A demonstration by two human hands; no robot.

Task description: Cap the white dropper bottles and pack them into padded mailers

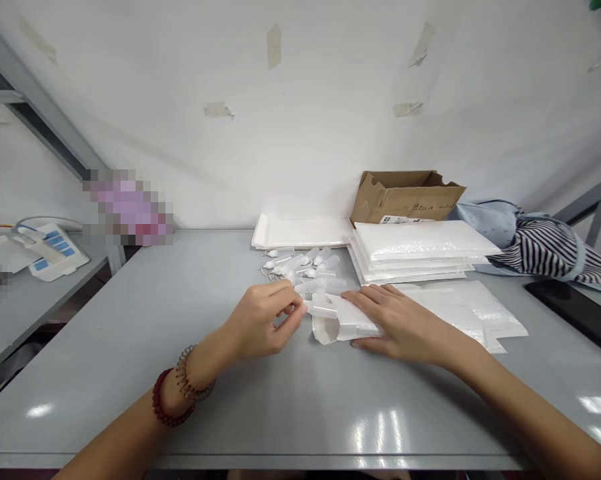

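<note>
My left hand (267, 317) pinches the tip of a small translucent bottle (324, 308), which lies at the open mouth of a white padded envelope (357, 321). My right hand (397, 320) lies over that envelope and grips it, thumb on the near side and fingers on the far side. The envelope's mouth faces left and its flap is folded open. Just beyond my hands is a loose pile of similar small bottles (324, 260) with white tips.
Stacked padded envelopes (420, 241) stand at the right before a cardboard box (410, 197). More envelopes (490, 313) lie beside my right forearm. A white envelope (305, 233) rests by the wall. Farther right are a black phone (575, 313) and striped cloth (550, 250).
</note>
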